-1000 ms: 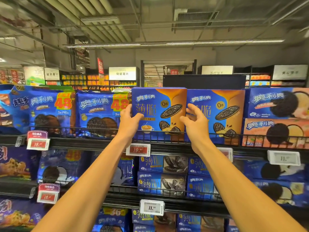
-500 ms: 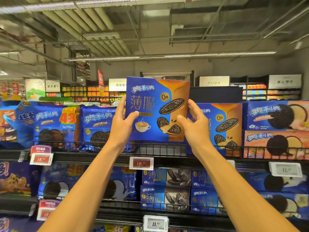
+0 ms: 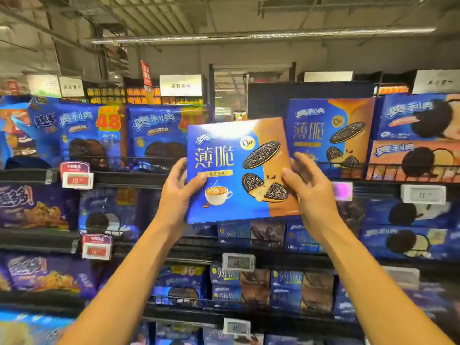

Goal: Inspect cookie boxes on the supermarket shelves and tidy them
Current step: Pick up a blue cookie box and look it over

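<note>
While you hold it up for a look, this is how things stand.

Held box: the blue-and-caramel cookie box [image 3: 240, 170] is off the shelf and in front of you, front face toward you, slightly tilted, below and left of the twin box [image 3: 328, 135] that stands on the top shelf [image 3: 129, 176].
Left hand: your left hand [image 3: 178, 192] clamps the box's left edge, thumb on the front, fingers behind.
Right hand: your right hand [image 3: 307, 192] grips the right edge the same way.
What changed: a second ago this box sat beside its twin on the shelf; you have lifted it out and drawn it down toward you.
What it means: inspection is under way; a gap left of the twin likely waits for its return.
Box writing: large gold characters 薄脆, a round "0" badge, a blurred white logo, a coffee cup and thin sandwich cookies pictured.
Twin writing: 奥利奥 and 薄脆 read clearly.
Neighbours: bags [image 3: 92, 135] further left of the twin carry 奥利奥 and a red "48".
Price tags: digits below the shelves are too blurred to trust.
</note>
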Demonstrator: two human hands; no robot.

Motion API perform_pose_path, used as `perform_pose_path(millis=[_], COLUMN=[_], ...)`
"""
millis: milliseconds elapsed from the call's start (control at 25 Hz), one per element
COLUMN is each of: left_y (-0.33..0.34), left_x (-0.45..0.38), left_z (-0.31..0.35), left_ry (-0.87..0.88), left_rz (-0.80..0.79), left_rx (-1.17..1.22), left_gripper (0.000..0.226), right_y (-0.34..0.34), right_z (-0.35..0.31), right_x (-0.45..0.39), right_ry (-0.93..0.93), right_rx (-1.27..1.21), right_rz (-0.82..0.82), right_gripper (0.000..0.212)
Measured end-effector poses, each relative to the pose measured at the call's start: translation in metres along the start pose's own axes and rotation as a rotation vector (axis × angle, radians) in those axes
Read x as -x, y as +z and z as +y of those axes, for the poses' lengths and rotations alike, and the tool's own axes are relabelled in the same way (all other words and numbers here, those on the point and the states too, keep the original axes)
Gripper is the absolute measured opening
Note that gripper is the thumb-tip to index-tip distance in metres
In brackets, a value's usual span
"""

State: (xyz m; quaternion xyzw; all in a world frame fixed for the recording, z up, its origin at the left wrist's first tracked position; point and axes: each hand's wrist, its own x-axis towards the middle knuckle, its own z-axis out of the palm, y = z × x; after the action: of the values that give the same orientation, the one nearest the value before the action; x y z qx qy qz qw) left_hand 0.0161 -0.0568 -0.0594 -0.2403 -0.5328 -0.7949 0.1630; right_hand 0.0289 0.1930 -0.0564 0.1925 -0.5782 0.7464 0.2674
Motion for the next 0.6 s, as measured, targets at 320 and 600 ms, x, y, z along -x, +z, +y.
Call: perform_pose_path(millis=[320,600], left_y=[-0.034,-0.058], left_x=[0.085,0.14], left_z=[-0.055,-0.089], left_ry=[-0.181,-0.326], left_rz=[-0.019,0.013], left_rx=[0.087,0.146], left_gripper=[0.053,0.054], right_y=[-0.009,-0.012], right_z=[0.068,0.087], right_x=[0.104,0.161], right_ry=[0.194,0.231], right_rx=[-0.026,0.106], right_rz=[-0.023,0.002], right_gripper=[0.042,0.047])
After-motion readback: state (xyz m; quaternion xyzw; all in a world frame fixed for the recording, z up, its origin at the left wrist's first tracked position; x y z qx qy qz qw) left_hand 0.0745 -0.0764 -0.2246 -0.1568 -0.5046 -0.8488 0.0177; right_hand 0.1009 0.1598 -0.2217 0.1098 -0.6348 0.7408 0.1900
